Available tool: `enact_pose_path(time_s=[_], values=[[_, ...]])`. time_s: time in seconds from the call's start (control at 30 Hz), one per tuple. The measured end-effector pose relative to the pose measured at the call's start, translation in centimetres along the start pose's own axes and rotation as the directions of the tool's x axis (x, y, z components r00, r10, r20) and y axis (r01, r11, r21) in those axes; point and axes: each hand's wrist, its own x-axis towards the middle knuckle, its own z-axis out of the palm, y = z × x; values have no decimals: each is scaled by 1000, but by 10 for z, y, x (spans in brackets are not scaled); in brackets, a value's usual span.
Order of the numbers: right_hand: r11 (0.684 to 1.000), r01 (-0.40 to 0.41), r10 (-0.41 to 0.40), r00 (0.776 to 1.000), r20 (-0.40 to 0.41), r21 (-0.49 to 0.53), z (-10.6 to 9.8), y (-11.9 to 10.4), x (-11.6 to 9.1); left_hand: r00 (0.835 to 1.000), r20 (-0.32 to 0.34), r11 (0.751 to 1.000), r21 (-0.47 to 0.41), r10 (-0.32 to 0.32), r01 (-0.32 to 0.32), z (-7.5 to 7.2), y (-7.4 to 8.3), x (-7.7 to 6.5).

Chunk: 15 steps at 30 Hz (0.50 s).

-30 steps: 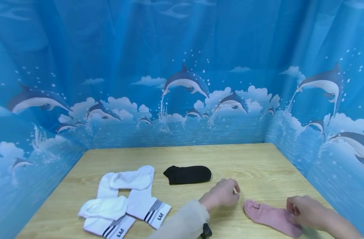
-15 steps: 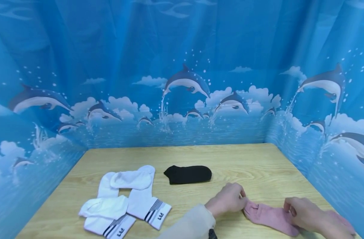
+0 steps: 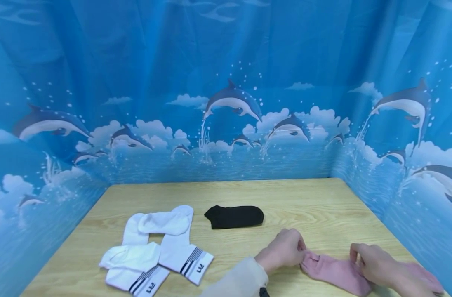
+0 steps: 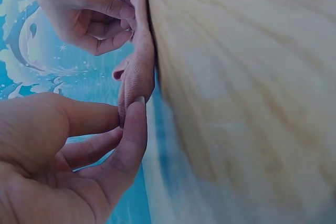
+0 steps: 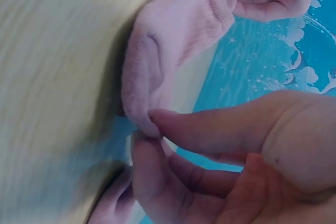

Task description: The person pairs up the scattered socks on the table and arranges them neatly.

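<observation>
While left hand and right hand pinch opposite ends, pink sock spans between them near right edge of table, presumably to hold it straight.

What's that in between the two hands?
A pink sock is between them: the left hand pinches one end and the right hand pinches the other. The head view shows it, and both wrist views do too.

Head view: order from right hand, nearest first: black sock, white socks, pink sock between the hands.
From the right hand:
1. Pink sock: right side, its end pinched by that hand.
2. Black sock: near the middle, farther back.
3. White socks: far left.
</observation>
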Motion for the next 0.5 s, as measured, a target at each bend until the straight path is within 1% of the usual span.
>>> enact_pose_path(time_s=[0.1, 0.13, 0.3, 0.4, 0.5], values=[[1000, -16, 16, 1000, 19, 20, -3, -4, 2, 1000, 1, 998, -64, 0, 0, -5, -2, -1], [1000, -10, 9, 1000, 14, 21, -3, -5, 2, 1000, 4, 997, -83, 1, -1, -7, -3, -2], [999, 43, -42, 998, -39, 13, -5, -12, 4, 1000, 10, 986, -168, -8, 10, -15, -8, -5], [998, 64, -63, 996, -63, 15, -6, -15, 6, 1000, 6, 981, -193, -6, 7, -19, -11, -7], [997, 71, -69, 995, -68, 23, -9, -18, 10, 1000, -12, 981, -194, 16, -18, -24, -13, -10]])
